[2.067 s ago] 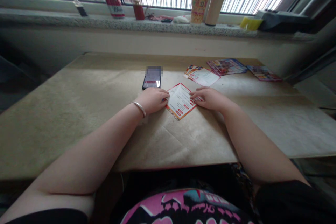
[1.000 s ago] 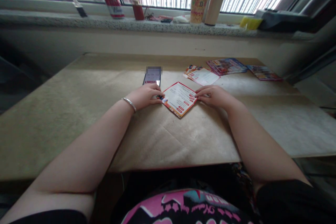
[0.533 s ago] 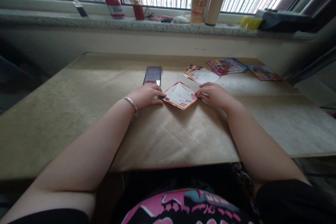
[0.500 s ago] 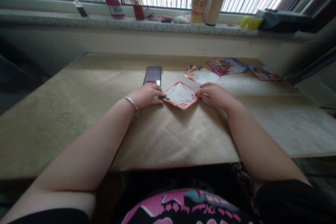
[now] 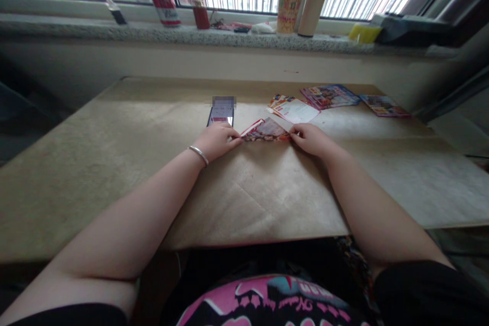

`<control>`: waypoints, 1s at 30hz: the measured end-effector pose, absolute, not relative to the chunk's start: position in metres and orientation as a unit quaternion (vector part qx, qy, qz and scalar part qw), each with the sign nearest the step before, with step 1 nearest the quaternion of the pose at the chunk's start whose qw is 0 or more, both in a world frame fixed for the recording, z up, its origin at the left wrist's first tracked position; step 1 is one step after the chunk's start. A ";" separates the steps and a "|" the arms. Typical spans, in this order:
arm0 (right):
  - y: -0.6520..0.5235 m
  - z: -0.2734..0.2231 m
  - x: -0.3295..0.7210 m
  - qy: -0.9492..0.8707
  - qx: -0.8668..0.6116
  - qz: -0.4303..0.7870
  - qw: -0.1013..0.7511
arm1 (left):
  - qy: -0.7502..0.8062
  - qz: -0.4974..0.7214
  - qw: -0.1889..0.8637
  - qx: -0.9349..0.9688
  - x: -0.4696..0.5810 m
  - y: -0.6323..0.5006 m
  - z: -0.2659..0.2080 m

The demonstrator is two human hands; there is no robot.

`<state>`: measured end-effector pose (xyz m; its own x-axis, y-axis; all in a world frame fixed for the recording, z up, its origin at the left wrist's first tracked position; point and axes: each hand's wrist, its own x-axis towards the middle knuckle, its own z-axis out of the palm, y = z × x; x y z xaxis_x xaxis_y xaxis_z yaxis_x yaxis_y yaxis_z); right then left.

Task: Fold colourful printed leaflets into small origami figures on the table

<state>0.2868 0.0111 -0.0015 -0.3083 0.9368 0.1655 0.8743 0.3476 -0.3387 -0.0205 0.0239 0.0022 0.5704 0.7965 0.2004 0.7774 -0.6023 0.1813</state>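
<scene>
A printed sheet of paper (image 5: pixel 269 131) is folded over into a rough triangle, its coloured picture side up and a white, red-edged strip showing at the upper left. My left hand (image 5: pixel 218 140), with a silver bangle at the wrist, pinches its left corner. The right corner is pinched between the fingertips of my right hand (image 5: pixel 308 137). Just beyond my left hand lies a phone (image 5: pixel 222 112) with a lit screen, its lower end partly hidden by the fingers. White and orange printed sheets (image 5: pixel 296 109) lie behind the folded paper, close to my right hand.
A pile of colourful leaflets (image 5: pixel 330 96) and another leaflet stack (image 5: pixel 385 106) lie at the table's back right. The table (image 5: pixel 114 163) has a beige cover. On the windowsill (image 5: pixel 137 34) stand a red can (image 5: pixel 165 6), a red bottle (image 5: pixel 200 15) and a patterned cup (image 5: pixel 289 7).
The sheet's near corner has been folded up and away from me, so the picture side now covers most of the white printed side. Both hands now pinch the side corners.
</scene>
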 end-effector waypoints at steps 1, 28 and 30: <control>0.012 -0.002 0.285 -0.800 -0.569 0.087 0.169 | 0.456 0.136 0.034 0.879 -0.018 0.023 0.002; 0.014 -0.007 0.281 -0.762 -0.617 0.089 0.175 | 0.502 0.144 0.001 0.853 -0.003 0.021 -0.006; 0.014 -0.008 0.282 -0.767 -0.607 0.088 0.188 | 0.494 0.149 0.005 0.857 -0.005 0.022 -0.007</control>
<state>0.2822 0.0145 -0.0082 -0.1933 0.9643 0.1811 0.8978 0.2483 -0.3638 -0.0047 0.0219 -0.0074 0.4680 0.8479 0.2492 0.8447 -0.5121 0.1559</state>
